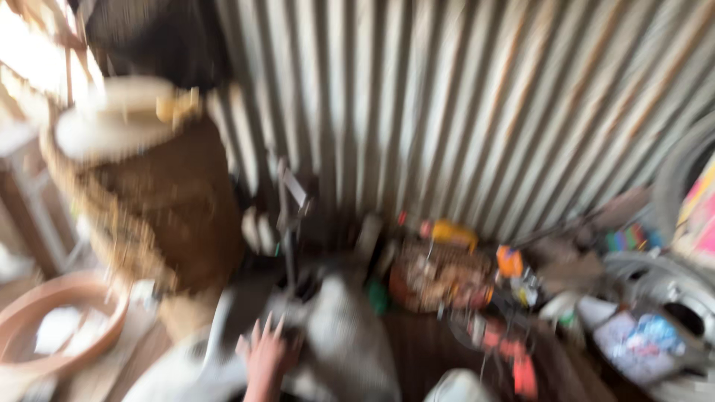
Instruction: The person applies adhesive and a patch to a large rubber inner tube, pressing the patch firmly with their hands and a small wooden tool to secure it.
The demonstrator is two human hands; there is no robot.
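Note:
The frame is heavily blurred by motion. One hand (267, 357) rises from the bottom edge with its fingers spread, resting on or just over a grey, sack-like bundle (346, 339). I cannot tell whether it is my left or my right hand. Nothing shows in its grasp. No second hand is in view.
A corrugated metal wall (462, 112) fills the back. A brown woven basket or sack (160, 201) with a pale lid stands at left, a round brown basin (52, 316) below it. Cluttered small items, a yellow bottle (454, 233) and orange pieces, lie at centre right.

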